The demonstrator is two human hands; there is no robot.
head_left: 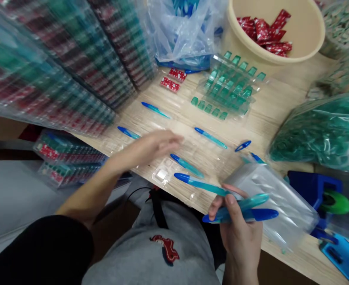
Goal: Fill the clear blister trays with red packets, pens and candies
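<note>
My right hand (241,225), low on the right, is closed around several pen-shaped teal sticks with blue caps (263,215). One of them points left over the table edge. My left hand (162,144) is blurred by motion, with its fingers stretched out and nothing visible in them. It hovers over clear plastic trays (162,174) on the table. Around it lie more pen-shaped sticks: one farther back (155,109), one by my wrist (128,132), one to the right (210,137) and one nearer me (187,165). The outlines of the trays are hard to make out.
Tall stacks of filled clear packs (73,71) stand left. Behind are red dotted packets (170,84), green pieces in clear trays (226,89), a plastic bag (189,35) and a cream tub (277,59). Right are a bag of green pieces (319,134), clear sleeves (278,202) and a blue tape dispenser (311,194).
</note>
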